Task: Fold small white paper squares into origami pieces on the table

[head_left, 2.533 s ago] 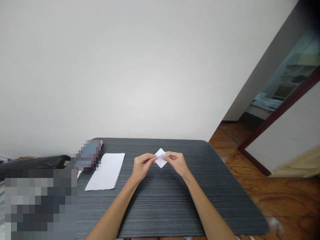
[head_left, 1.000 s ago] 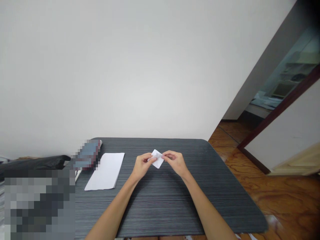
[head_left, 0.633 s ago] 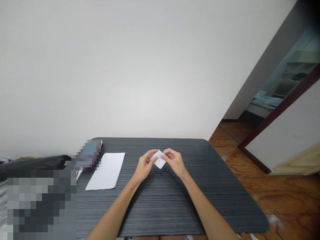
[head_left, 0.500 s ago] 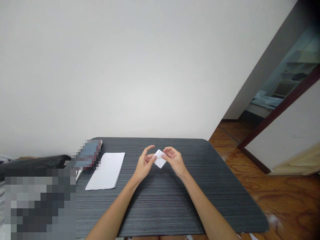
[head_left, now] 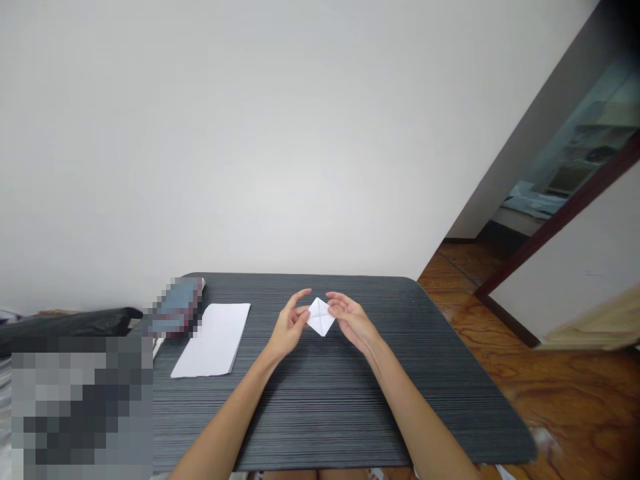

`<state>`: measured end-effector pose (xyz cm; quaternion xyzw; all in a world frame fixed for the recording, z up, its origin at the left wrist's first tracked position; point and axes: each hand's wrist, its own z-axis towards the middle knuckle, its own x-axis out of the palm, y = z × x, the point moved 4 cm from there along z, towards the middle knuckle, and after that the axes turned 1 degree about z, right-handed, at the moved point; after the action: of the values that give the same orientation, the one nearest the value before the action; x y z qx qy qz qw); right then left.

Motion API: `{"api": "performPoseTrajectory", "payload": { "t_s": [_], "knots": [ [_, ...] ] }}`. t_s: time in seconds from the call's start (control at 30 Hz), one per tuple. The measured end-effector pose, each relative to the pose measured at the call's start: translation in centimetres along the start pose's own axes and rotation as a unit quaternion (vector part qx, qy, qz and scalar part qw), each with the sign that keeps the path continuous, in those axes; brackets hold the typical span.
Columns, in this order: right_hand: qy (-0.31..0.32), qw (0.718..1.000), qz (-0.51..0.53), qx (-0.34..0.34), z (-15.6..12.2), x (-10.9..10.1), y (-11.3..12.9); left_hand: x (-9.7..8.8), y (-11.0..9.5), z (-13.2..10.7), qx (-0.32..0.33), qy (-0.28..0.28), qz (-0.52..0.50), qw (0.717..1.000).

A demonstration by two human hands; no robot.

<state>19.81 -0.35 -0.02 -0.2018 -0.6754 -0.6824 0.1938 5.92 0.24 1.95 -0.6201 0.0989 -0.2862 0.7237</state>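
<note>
A small piece of folded white paper, diamond-shaped with crossing creases, is held above the table between both hands. My left hand pinches its left corner between thumb and fingers, the index finger arched above. At the right corner, my right hand grips the paper with its thumb and fingertips. The back of the paper and the fingertips behind it are hidden.
A stack of white paper sheets lies left on the dark striped table. Behind it is a blurred-out object. A white wall rises behind the table; wooden floor shows at right.
The right thumb has shifted outward from the paper's front toward its right corner, showing more of the creased face. The left hand keeps its hold with little movement.
</note>
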Motion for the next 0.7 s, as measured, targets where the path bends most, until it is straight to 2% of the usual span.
{"api": "performPoseTrajectory", "payload": {
  "t_s": [0.13,0.23,0.43,0.57,0.7],
  "knots": [
    [0.015,0.998,-0.011,0.06,-0.1,-0.3,-0.3,-0.1,-0.3,0.0,0.011,0.008,0.003,1.0],
    [0.025,0.995,-0.055,0.08,-0.2,-0.5,-0.4,-0.6,0.0,0.1,0.014,0.0,0.029,0.999],
    [-0.024,0.985,-0.162,0.046,-0.3,-1.1,0.1,-2.3,1.8,0.7,-0.045,-0.061,0.122,0.99],
    [-0.019,0.985,-0.165,0.049,-0.3,-1.1,0.1,-2.5,1.9,0.8,-0.049,-0.047,0.159,0.985],
    [0.002,0.986,-0.16,0.051,-0.3,-1.2,0.3,-2.1,1.6,0.7,-0.039,-0.029,0.144,0.988]
  ]
}}
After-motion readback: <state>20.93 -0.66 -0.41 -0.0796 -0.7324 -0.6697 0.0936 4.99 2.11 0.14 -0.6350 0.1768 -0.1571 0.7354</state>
